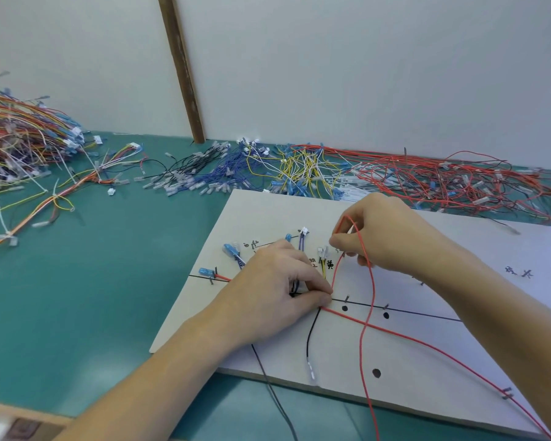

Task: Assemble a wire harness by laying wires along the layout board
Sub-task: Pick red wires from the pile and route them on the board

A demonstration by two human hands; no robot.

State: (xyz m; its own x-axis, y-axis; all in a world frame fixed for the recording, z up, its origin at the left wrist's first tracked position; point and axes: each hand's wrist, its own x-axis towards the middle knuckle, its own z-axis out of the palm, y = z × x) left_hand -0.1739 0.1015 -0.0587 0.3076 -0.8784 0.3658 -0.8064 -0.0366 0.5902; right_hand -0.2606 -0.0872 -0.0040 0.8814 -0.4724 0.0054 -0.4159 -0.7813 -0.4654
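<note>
A white layout board (427,354) with drawn black lines, dots and pegs lies on the green table. My left hand (277,291) rests on the board and pinches a bundle of wires at the central junction. Blue-capped, purple and yellow wire ends (233,249) fan out beyond it. My right hand (382,233) pinches a red wire (368,313) above the board; the wire loops over the fingers and hangs down past the board's near edge. A second red wire (427,345) runs from the junction toward the lower right. A black wire (312,332) trails down from the junction.
Piles of loose wires lie along the back of the table: a red pile (442,183) at the right, yellow and blue (268,173) in the middle, a mixed heap (23,138) at the far left. A brown wooden strip (182,68) leans on the wall.
</note>
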